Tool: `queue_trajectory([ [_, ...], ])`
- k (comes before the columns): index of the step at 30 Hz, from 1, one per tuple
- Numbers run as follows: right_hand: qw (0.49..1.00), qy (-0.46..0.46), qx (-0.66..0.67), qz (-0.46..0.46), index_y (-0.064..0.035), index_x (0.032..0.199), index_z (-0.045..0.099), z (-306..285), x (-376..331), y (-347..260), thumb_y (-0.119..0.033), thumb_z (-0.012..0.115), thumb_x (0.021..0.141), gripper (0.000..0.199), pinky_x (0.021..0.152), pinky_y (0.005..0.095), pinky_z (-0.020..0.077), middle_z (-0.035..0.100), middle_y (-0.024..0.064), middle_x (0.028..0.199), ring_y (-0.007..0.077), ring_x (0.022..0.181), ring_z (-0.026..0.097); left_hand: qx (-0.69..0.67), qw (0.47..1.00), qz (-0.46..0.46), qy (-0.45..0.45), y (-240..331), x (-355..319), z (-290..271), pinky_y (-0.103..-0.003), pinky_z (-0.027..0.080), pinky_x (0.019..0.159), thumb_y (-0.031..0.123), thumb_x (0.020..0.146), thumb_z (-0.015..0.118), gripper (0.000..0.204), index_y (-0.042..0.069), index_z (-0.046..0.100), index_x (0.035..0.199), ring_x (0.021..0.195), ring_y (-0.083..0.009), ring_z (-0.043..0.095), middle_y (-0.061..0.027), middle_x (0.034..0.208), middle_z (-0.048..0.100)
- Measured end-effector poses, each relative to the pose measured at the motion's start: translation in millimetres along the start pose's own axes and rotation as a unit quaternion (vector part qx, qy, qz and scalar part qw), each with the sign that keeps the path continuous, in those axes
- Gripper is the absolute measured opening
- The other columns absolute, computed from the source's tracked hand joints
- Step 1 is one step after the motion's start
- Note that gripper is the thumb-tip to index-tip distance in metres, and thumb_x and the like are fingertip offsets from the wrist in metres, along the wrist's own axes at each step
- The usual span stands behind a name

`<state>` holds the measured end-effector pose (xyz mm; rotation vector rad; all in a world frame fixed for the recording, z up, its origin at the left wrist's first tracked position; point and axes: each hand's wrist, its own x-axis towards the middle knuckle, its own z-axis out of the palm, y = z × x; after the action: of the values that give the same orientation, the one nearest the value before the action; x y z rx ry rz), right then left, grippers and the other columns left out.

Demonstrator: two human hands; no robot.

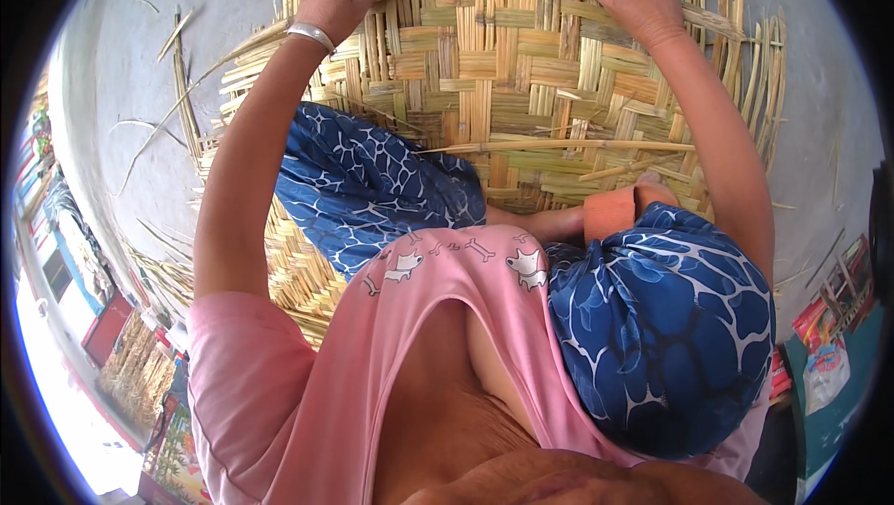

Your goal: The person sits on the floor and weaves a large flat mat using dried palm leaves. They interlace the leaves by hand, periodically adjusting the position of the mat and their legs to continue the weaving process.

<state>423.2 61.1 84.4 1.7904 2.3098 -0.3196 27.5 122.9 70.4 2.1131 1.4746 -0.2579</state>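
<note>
woven mat (498,67) shows straw yellow with pale green and tan, in a checked pattern. floor (102,77) is grey; loose strips (184,95) toward its left edge are brown. trousers (652,319) are deep blue with white net-like lines. shirt (326,384) is pink, printed with white animal figures and bone outlines. strap (610,214) is orange; bracelet (312,34) is silver.

arms (244,161): stretched forward, well apart | left hand (345,6): curled | right hand (637,2): angled inward (both backs uppermost)
</note>
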Motion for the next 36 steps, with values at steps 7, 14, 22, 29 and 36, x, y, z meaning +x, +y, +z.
queue_trajectory([
  [7, 0.999, 0.012, 0.008, -0.029, -0.0151, 0.097, 0.058, 22, 1, 10, -0.050, 0.037, 0.104, 0.042, 0.061, 0.0460, 0.0535, 0.066, 0.0107, 0.078, 0.0333, 0.073, 0.065, 0.089, 0.996, 0.009, -0.008, 8, 3, 11, -0.048, 0.055, 0.080, 0.058, 0.099, 0.045, 0.051, 0.017, 0.066, 0.120, 0.092, -0.0361, 0.069, -0.0137, 0.102, 0.073],
  [14, 0.996, 0.068, -0.030, -0.047, -0.0147, 0.105, 0.061, 28, -1, 8, -0.045, 0.047, 0.101, 0.034, 0.075, 0.0439, 0.0546, 0.066, 0.0054, 0.104, 0.0293, 0.094, 0.064, 0.154, 0.980, 0.026, 0.124, 24, -16, 19, -0.045, 0.041, 0.103, 0.049, 0.093, 0.059, 0.040, 0.019, 0.066, 0.119, 0.119, -0.0275, 0.059, -0.0091, 0.125, 0.064],
  [22, 0.977, 0.125, 0.171, -0.024, -0.0058, 0.131, 0.055, -16, -7, -111, -0.041, 0.065, 0.087, 0.057, 0.114, 0.0484, 0.0280, 0.047, 0.0157, 0.144, 0.0330, 0.137, 0.038, 0.017, 0.960, 0.104, 0.258, 83, -57, 62, -0.045, 0.035, 0.109, 0.035, 0.085, 0.072, 0.059, 0.019, 0.051, 0.137, 0.130, -0.0271, 0.050, -0.0086, 0.140, 0.053],
  [29, 0.981, 0.049, 0.183, 0.043, -0.0050, 0.135, 0.052, 12, 8, -121, -0.030, 0.066, 0.080, 0.062, 0.121, 0.0492, 0.0166, 0.035, 0.0169, 0.155, 0.0324, 0.148, 0.025, -0.033, 0.961, 0.060, 0.268, 105, -59, 89, -0.049, 0.031, 0.112, 0.033, 0.087, 0.070, 0.055, 0.016, 0.054, 0.137, 0.138, -0.0308, 0.042, -0.0100, 0.144, 0.050],
  [36, 0.972, 0.001, 0.215, 0.093, -0.0042, 0.139, 0.047, -9, 8, -134, -0.025, 0.068, 0.076, 0.070, 0.123, 0.0483, 0.0120, 0.031, 0.0161, 0.158, 0.0317, 0.149, 0.020, -0.005, 0.959, 0.056, 0.280, 105, -55, 97, -0.050, 0.028, 0.113, 0.031, 0.086, 0.068, 0.049, 0.017, 0.058, 0.132, 0.138, -0.0292, 0.041, -0.0092, 0.141, 0.052],
])
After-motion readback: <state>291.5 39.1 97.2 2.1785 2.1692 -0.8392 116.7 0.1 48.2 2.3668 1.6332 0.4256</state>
